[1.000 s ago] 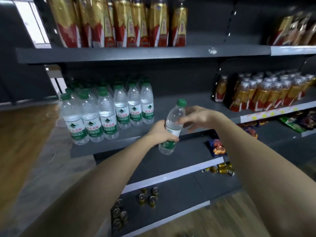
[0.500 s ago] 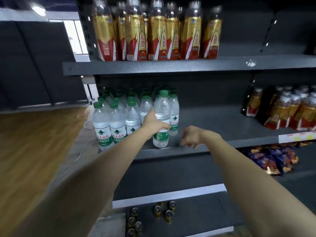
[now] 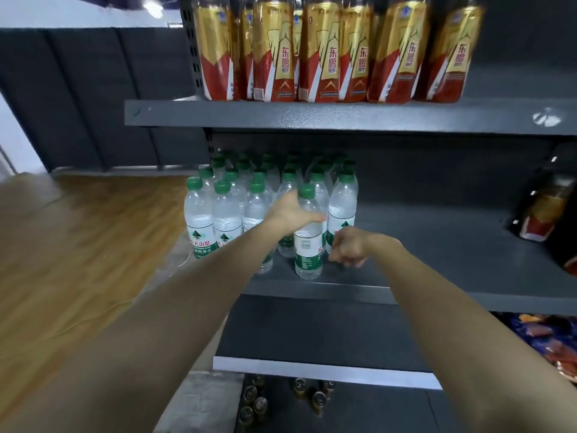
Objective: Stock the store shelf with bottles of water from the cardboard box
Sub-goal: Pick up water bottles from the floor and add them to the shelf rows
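Nearest the camera, two bare forearms are seen reaching forward from the lower corners of the view. At the foot of the shelving, a cluster of small gold-topped cans (image 3: 281,398) is seen from above on the lowest dark shelf, behind a white-edged shelf lip (image 3: 324,371). To the lower right, colourful snack packets (image 3: 549,342) are partly visible.

Further in, the middle shelf (image 3: 437,245) is reached by both hands. The left hand (image 3: 290,215) is wrapped around the upper body of a green-capped water bottle (image 3: 307,245), which stands upright near the shelf's front edge with its base on the shelf surface. The right hand (image 3: 346,246) is held just to the right of that bottle's label, fingers curled loosely inward; whether the bottle is touched by them cannot be told, and nothing is seen held in it.

Just left of and behind the gripped bottle, a block of stocked water bottles (image 3: 215,214) with green caps and green-and-white labels is ranged in several rows toward the back panel. At the far right of the same shelf, a dark bottle with a red and gold label (image 3: 543,210) is partly in view.

Above, on the upper shelf (image 3: 312,115), a row of red and gold drink bottles (image 3: 321,51) is lined up. To the left, a wooden floor (image 3: 78,245) and a dark panelled wall (image 3: 93,89) are seen beyond.
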`<state>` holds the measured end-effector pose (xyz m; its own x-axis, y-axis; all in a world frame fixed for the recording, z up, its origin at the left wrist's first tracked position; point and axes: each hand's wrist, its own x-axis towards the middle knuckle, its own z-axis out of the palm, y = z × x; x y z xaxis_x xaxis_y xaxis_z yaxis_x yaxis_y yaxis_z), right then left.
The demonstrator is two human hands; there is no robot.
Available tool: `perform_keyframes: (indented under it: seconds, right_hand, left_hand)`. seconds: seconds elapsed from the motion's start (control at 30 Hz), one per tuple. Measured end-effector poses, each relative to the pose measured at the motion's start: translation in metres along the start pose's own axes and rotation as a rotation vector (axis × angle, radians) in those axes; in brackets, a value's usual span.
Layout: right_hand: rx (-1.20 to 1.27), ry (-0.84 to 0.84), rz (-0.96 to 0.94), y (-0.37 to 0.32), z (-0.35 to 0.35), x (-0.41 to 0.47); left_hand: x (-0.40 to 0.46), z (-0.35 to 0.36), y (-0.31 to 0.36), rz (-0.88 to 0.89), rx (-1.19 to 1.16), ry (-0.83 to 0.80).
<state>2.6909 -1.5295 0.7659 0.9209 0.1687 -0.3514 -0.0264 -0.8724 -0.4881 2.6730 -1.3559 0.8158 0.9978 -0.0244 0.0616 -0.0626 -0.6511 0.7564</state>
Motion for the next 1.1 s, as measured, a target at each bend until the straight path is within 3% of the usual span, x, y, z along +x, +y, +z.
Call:
perform_keyframes:
  seconds: [0.13, 0.2, 0.47, 0.53, 0.63, 0.73, 0.97, 1.1]
  right_hand:
    - [-0.016, -0.011, -0.069, -0.004, 0.0, 0.014]
    - [-0.012, -0.017, -0.098, -0.005, 0.0, 0.02]
    - [0.011, -0.079, -0.173, 0.0, -0.002, 0.03]
    - [-0.019, -0.112, -0.171, -0.002, -0.005, 0.032]
    - [-0.057, -0.163, -0.175, -0.004, -0.003, 0.033]
    - [-0.068, -0.186, -0.184, -0.005, 0.001, 0.032]
    - [-0.074, -0.17, -0.21, -0.006, 0.004, 0.034]
    - [-0.096, -0.181, -0.213, -0.007, 0.004, 0.033]
  left_hand:
    - [0.001, 0.007, 0.019, 0.075, 0.277, 0.152]
    - [0.001, 0.012, 0.028, 0.113, 0.362, 0.15]
    - [0.007, -0.032, 0.051, -0.011, 0.568, -0.256]
    - [0.005, -0.026, 0.048, -0.006, 0.536, -0.194]
    - [-0.001, -0.003, 0.041, 0.024, 0.421, 0.026]
    - [-0.004, 0.004, 0.039, 0.033, 0.485, 0.108]
    - [0.001, -0.02, 0.035, 0.049, 0.67, -0.014]
    - [0.004, -0.038, 0.023, 0.093, 0.645, -0.136]
